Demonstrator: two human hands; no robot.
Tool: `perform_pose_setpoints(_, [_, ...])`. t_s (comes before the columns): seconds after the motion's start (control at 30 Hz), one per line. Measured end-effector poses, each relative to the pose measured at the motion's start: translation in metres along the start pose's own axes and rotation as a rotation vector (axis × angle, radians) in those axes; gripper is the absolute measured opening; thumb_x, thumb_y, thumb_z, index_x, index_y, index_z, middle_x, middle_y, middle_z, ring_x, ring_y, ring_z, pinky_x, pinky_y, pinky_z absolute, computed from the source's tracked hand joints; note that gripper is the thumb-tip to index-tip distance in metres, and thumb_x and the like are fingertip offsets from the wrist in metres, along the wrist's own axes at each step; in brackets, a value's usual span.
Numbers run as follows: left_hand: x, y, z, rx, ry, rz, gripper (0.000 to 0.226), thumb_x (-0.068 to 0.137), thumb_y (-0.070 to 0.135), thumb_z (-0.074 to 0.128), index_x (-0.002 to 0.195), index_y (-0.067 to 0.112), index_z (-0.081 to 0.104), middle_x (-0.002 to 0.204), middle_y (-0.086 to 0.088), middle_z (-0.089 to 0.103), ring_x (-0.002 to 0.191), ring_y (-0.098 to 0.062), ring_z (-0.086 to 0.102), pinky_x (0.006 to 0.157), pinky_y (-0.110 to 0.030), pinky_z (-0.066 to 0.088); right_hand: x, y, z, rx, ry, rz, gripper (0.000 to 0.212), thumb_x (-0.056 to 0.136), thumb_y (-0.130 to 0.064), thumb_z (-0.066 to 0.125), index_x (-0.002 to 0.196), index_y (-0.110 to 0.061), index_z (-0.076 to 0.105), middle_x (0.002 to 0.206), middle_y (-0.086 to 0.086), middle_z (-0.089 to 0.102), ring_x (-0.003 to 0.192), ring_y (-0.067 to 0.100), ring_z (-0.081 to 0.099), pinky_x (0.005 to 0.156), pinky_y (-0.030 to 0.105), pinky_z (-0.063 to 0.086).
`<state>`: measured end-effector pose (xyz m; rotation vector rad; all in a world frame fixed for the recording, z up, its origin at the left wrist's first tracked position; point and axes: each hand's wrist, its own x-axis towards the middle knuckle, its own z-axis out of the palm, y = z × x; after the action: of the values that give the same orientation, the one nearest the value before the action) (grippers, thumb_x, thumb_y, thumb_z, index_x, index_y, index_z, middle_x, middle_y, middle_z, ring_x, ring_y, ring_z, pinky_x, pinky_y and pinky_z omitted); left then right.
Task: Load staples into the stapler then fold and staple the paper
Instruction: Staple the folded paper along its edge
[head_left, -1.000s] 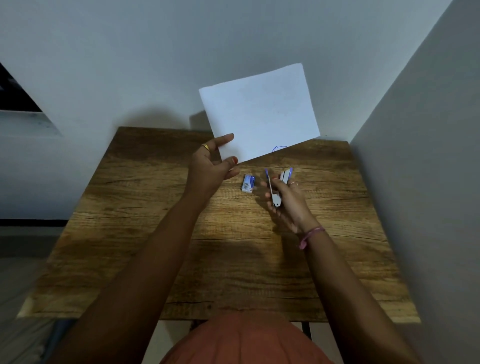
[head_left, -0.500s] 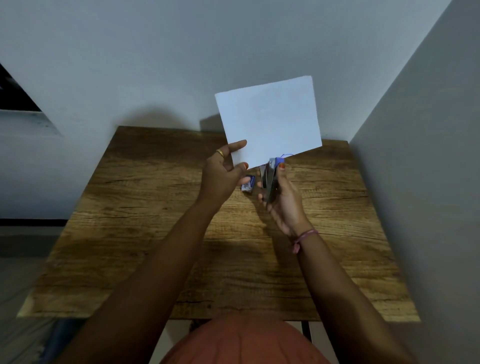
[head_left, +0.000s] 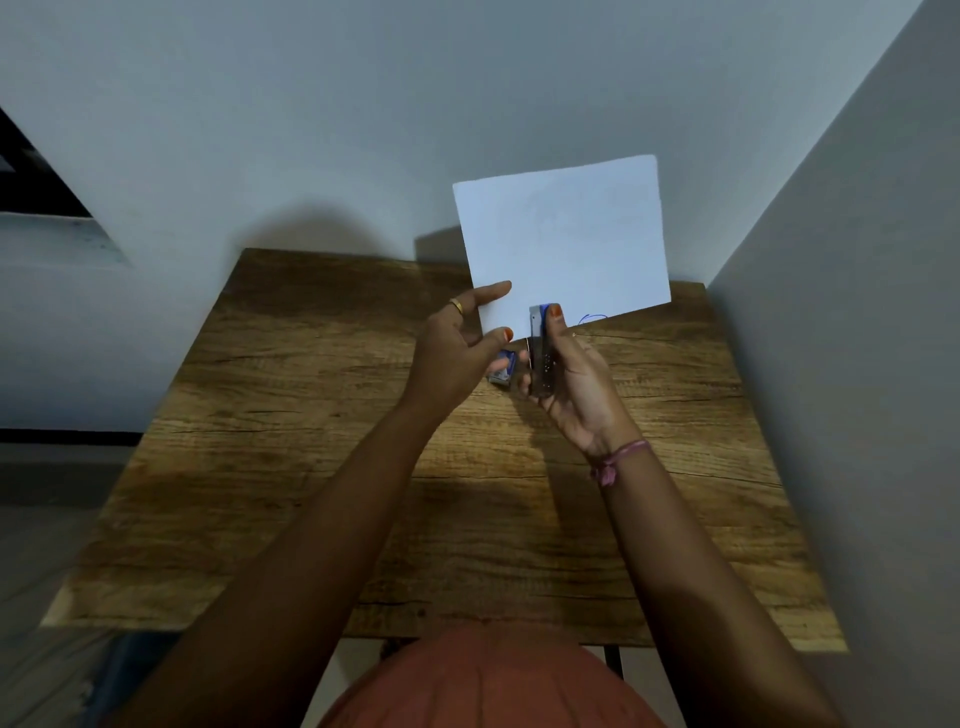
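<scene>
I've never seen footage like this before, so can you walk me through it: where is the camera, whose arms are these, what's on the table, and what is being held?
There is no machine here, only a person working with bare hands. The one picture comes from a wide-angle camera worn on the person's head, looking forward and down, so both arms reach into view from the bottom.

The left hand pinches the lower corner of a white sheet of paper and holds it up above the far end of a wooden table. The right hand grips a small blue and metal stapler, whose tip meets the paper's lower edge.

On the table, partly hidden behind the hands, lies a small blue and white box, probably of staples. A blue pen mark shows by the paper's lower edge. Whether the paper is folded cannot be told.
</scene>
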<state>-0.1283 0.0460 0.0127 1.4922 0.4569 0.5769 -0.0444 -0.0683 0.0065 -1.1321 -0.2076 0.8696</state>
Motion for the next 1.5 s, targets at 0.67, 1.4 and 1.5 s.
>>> perform_pose_setpoints(0.67, [0.008,-0.001,-0.008,0.065,-0.146,0.063,0.052,0.082,-0.001,0.069,0.125,0.026,0.058,0.120,-0.004,0.066,0.104,-0.016,0.067,0.082,-0.037,0.058,0.003,0.001,0.002,0.162,-0.097,0.055,0.027,0.079,-0.029,0.067,0.094,-0.007,0.064,0.075,0.007,0.070,0.062,0.016,0.068,0.050,0.023,0.053])
perform_pose_setpoints(1.4, [0.009,-0.007,0.021,-0.389,0.053,-0.107,0.018,0.074,0.003,0.077,0.089,0.012,0.073,0.091,-0.008,0.075,0.091,-0.024,0.070,0.081,-0.034,0.056,0.010,-0.002,0.014,0.035,-0.019,0.019,0.008,0.086,-0.017,0.062,0.089,-0.009,0.064,0.066,0.002,0.067,0.058,0.013,0.064,0.050,0.022,0.047])
perform_pose_setpoints(1.5, [0.010,-0.007,0.022,-0.409,0.074,-0.113,0.014,0.075,0.004,0.077,0.086,0.013,0.074,0.088,-0.007,0.075,0.089,-0.024,0.070,0.081,-0.035,0.055,0.014,-0.001,0.018,0.036,0.022,0.000,0.007,0.090,-0.014,0.060,0.085,-0.009,0.062,0.068,0.005,0.068,0.062,0.017,0.065,0.057,0.028,0.051])
